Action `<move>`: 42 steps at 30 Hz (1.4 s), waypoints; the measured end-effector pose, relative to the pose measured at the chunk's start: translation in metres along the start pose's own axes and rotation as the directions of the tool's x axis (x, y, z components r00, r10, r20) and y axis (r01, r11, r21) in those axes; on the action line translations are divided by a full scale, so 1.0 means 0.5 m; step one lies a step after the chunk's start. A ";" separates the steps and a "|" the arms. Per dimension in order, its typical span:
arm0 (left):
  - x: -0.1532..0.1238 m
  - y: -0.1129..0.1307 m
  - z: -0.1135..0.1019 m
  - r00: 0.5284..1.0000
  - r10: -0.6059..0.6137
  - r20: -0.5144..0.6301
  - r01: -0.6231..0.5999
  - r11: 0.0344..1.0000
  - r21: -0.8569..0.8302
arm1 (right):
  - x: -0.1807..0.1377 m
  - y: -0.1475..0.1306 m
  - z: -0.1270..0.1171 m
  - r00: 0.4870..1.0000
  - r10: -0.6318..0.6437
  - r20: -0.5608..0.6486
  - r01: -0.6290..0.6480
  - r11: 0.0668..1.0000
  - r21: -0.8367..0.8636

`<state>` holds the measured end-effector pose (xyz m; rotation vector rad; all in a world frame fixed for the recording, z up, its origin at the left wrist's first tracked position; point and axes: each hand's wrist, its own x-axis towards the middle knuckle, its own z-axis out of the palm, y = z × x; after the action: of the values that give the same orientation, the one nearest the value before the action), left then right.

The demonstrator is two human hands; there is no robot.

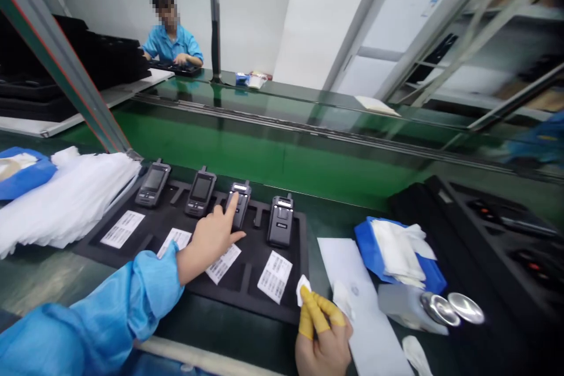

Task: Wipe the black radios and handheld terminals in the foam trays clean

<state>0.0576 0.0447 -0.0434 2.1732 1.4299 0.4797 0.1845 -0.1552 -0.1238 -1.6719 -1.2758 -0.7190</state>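
Observation:
My left hand (pixel 209 244) reaches over the black foam tray (pixel 152 244). Its index finger is stretched out onto the third handheld radio (pixel 238 204), thumb apart, and nothing is held. Two radios on the left, the first (pixel 153 184) and the second (pixel 201 191), show screens and keys. The fourth radio (pixel 281 221) lies back up, like the third. Printed label sheets (pixel 275 276) lie below the radios, one partly behind my left hand. Yellow finger covers are on my right hand (pixel 324 329), which pinches a white wiping cloth (pixel 304 290) by the tray's right corner.
A stack of white bags (pixel 70 200) lies left. To the right are white paper (pixel 352 282), a blue packet of cloths (pixel 399 252), a bottle (pixel 409 308) with its metal lid open, and stacked black trays (pixel 484 247). A co-worker (pixel 173 41) sits beyond the green partition (pixel 286 153).

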 end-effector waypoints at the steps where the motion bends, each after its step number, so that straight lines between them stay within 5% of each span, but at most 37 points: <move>1: 0.005 -0.002 -0.001 1.000 -0.005 0.005 0.005 0.999 -0.042 | -0.001 0.000 0.000 1.000 0.011 0.005 -0.011 1.000 0.010; 5: 0.030 -0.011 -0.028 0.988 -0.109 0.113 0.144 0.912 -0.385 | -0.004 0.001 0.003 0.999 0.051 0.001 -0.051 0.998 0.034; 11: 0.050 0.015 -0.023 0.906 -0.096 0.413 0.405 0.484 -0.776 | -0.016 0.003 0.004 0.994 0.104 0.020 -0.106 0.990 0.091; 17: 0.031 0.025 0.019 0.869 -0.118 0.481 0.494 0.154 -0.855 | -0.021 -0.001 -0.002 0.988 0.152 0.021 -0.154 0.980 0.123; 24: 0.019 0.015 0.007 0.823 -0.211 0.527 0.545 0.037 -0.838 | 0.010 0.040 -0.071 0.991 0.121 0.061 -0.117 0.991 -0.058; 30: 0.034 0.004 0.008 0.796 -0.322 0.513 0.566 0.093 -0.819 | -0.031 0.140 -0.160 0.966 0.194 0.171 -0.059 0.810 -0.583; 34: -0.003 -0.002 -0.020 0.818 -0.365 0.445 0.531 0.183 -0.827 | -0.065 0.169 -0.164 0.935 0.259 0.244 -0.044 0.765 -0.643; 37: -0.038 0.013 -0.027 0.912 -0.229 0.342 0.411 0.501 -0.761 | -0.054 0.160 -0.158 0.946 0.263 0.189 -0.084 0.764 -0.640; 39: -0.050 0.040 -0.010 0.969 -0.008 0.248 0.160 0.782 -0.602 | -0.031 0.145 -0.154 0.962 0.253 0.104 -0.131 0.760 -0.637; 42: -0.043 0.097 0.045 0.961 0.207 0.184 -0.166 0.962 -0.218 | 0.010 0.122 -0.141 0.978 0.205 0.036 -0.143 0.787 -0.601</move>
<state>0.0975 0.0044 -0.0345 2.1336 1.0255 0.4310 0.2488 -0.2209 -0.1067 -2.3296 -0.9872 -1.0031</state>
